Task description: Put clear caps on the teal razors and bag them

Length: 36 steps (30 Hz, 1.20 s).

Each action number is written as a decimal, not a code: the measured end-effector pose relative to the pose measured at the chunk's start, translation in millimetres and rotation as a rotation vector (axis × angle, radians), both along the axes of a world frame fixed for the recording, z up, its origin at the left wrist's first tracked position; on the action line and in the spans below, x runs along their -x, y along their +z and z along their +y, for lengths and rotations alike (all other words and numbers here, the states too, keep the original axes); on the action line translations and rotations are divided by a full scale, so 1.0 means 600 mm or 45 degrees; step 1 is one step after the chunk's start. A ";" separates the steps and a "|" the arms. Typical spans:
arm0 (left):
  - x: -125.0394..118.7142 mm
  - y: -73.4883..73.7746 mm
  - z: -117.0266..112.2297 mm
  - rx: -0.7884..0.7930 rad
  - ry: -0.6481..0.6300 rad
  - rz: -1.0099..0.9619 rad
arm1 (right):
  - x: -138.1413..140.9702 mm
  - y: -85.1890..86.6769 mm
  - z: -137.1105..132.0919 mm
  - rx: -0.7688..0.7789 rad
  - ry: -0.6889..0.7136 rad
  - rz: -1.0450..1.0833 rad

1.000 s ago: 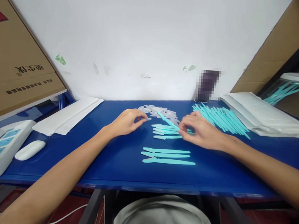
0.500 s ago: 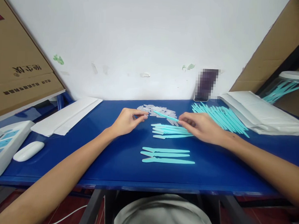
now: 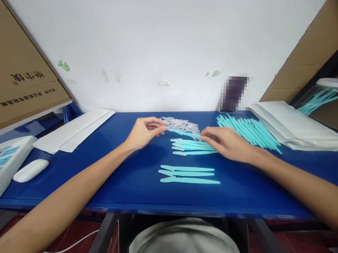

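Note:
My right hand (image 3: 227, 143) pinches the handle end of a turquoise eyebrow razor (image 3: 187, 134), its blade end pointing left. My left hand (image 3: 146, 133) is closed at the fingertips on a small clear plastic cap (image 3: 168, 128), which meets the razor's tip; how far it covers the blade I cannot tell. Just behind lies a heap of clear caps (image 3: 186, 125). Below my right hand several razors with whitish tips (image 3: 192, 146) lie side by side, partly hidden by the hand. Nearer the front edge, three razors (image 3: 187, 174) lie in a row.
At right is a large pile of turquoise razors (image 3: 249, 133) beside white padded envelopes (image 3: 303, 126). A blurred phone (image 3: 232, 95) leans on the wall. At left are a white folded sheet (image 3: 73, 131), a white mouse-like object (image 3: 31, 170) and a white device (image 3: 5, 160).
My left hand has shifted slightly, and a clear cap now shows at its fingertips against the razor. The razor's tip has dipped a little; my right hand has barely moved.

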<state>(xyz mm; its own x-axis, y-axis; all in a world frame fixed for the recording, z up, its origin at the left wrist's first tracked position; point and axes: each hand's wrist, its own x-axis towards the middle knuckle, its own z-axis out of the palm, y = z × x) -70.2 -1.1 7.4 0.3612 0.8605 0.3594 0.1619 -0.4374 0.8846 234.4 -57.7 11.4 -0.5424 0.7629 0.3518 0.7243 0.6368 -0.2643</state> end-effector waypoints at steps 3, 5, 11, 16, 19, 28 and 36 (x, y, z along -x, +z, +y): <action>-0.002 0.000 -0.003 -0.005 -0.015 0.013 | 0.004 0.001 -0.003 -0.017 0.008 0.002; -0.008 -0.001 -0.008 0.004 -0.025 0.044 | 0.008 0.002 -0.008 -0.027 0.018 0.021; -0.023 -0.003 -0.024 -0.054 -0.106 0.116 | 0.014 0.002 -0.019 -0.023 0.036 0.031; -0.014 -0.012 -0.008 -0.310 -0.139 0.463 | 0.012 0.002 -0.020 0.004 0.107 0.015; -0.013 -0.025 0.008 -0.545 -0.092 0.854 | 0.013 0.004 -0.023 0.039 0.198 0.011; -0.011 -0.020 0.014 -0.715 -0.096 1.252 | 0.018 0.014 -0.030 0.050 0.155 -0.148; 0.030 -0.001 0.030 -0.851 -0.046 1.337 | 0.026 0.018 -0.051 0.329 0.281 -0.242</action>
<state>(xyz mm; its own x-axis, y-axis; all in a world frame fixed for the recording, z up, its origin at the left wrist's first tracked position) -88.4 16.9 7.0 0.7581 0.6039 0.2464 0.6343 -0.7705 -0.0630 218.8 -88.0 22.1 -0.7402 0.6711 0.0406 0.6289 0.7125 -0.3110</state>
